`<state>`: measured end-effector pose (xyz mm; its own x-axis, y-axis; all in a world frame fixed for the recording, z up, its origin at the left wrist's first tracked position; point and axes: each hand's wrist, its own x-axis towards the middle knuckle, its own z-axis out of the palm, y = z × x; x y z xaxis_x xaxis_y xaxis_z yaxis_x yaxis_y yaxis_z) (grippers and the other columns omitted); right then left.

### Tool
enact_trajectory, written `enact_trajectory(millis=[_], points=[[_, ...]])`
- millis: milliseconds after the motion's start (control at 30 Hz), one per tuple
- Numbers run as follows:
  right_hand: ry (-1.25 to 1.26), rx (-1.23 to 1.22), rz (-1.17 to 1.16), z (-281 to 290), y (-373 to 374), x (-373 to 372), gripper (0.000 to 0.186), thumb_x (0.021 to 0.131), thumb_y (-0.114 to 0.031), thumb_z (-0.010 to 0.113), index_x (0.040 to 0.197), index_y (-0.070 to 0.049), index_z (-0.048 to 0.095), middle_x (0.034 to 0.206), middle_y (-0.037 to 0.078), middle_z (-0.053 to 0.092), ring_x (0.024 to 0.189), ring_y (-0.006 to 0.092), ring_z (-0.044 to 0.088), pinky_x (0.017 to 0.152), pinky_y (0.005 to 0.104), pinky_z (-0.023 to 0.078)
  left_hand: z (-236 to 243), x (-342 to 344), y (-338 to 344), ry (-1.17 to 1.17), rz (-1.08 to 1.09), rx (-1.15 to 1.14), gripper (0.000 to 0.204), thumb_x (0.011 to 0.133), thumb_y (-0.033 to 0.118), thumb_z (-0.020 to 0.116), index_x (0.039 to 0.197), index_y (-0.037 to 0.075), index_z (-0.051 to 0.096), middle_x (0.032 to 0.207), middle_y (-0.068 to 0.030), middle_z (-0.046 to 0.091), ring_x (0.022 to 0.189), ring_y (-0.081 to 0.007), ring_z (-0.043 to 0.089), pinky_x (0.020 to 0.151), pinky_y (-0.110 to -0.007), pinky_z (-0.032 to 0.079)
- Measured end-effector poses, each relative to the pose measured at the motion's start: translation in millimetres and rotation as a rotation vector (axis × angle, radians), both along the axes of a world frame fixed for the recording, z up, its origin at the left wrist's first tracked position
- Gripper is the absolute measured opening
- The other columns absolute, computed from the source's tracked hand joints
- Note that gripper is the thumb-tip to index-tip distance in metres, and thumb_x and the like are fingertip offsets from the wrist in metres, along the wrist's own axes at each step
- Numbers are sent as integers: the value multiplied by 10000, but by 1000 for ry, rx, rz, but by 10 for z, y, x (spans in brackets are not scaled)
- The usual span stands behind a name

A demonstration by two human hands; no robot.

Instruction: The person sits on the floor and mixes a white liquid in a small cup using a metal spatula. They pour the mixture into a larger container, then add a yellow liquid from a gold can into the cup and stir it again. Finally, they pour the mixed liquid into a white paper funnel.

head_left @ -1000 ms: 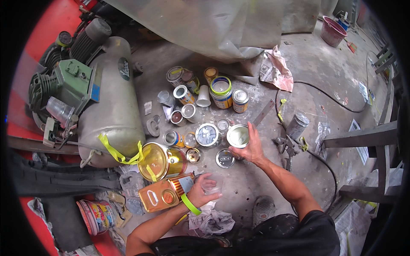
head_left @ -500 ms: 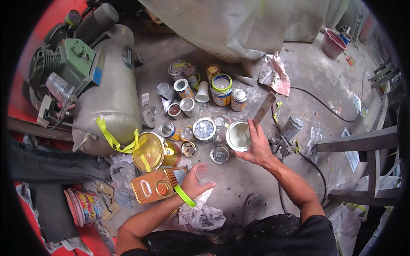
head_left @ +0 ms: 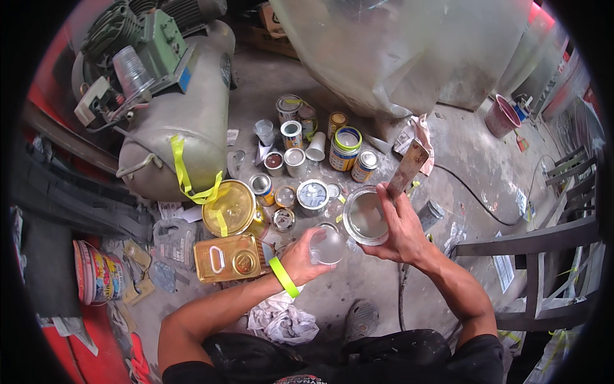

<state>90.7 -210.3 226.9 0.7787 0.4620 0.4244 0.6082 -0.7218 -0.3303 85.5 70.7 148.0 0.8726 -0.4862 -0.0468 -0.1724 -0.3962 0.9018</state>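
Observation:
My left hand (head_left: 300, 257), with a yellow-green wristband (head_left: 284, 277), is closed around a clear plastic cup (head_left: 327, 247). In my right hand (head_left: 405, 232) is an open metal can (head_left: 347, 222), its mouth turned toward me and greyish inside. A flat, stained stirring strip (head_left: 410, 168) juts up past the fingers of that hand; its lower end is hidden. Cup and can are side by side with a small gap between them. Beyond them, a paint can with a grey top (head_left: 313, 196) and a small round tin (head_left: 284, 219) stand on the floor.
A large round can with a yellow lid (head_left: 228, 208) and a rectangular tin (head_left: 224, 258) stand left, before an air compressor (head_left: 185, 121). Several smaller cans and cups cluster ahead. A crumpled cloth (head_left: 281, 322) lies near my foot. On the right are a hose (head_left: 476, 201) and wooden frame (head_left: 531, 237).
My left hand has raised the cup and brought it closer to the can. The can has tipped further toward me. The view has shifted a little.

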Motion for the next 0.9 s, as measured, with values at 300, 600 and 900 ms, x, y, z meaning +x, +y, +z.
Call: enact_trajectory(millis=[300,600,900], points=[[24,-128,141,318,167,-18,1163,541,-281,971,1492,85,412,1457,314,402,1356,505,442,1152,568,373,158,-32,-58,-33,29,-16,841,727,283,895,1409,34,470,1343,-212,654,1249,-360,645,1074,-447,497],[-85,-251,200,573,345,-34,1074,511,-244,958,1431,49,487,1422,307,443,1342,503,470,1135,575,399,189,-56,-75,-83,70,-56,866,713,314,912,1391,4,472,1311,-227,666,1225,-368,656,1063,-450,504],[-205,-277,238,673,446,-31,807,585,-216,898,1288,10,572,1357,289,492,1274,483,524,1098,588,426,248,-76,-76,-108,50,-82,843,708,296,919,1374,13,486,1308,-211,661,1230,-370,644,1049,-450,504]])
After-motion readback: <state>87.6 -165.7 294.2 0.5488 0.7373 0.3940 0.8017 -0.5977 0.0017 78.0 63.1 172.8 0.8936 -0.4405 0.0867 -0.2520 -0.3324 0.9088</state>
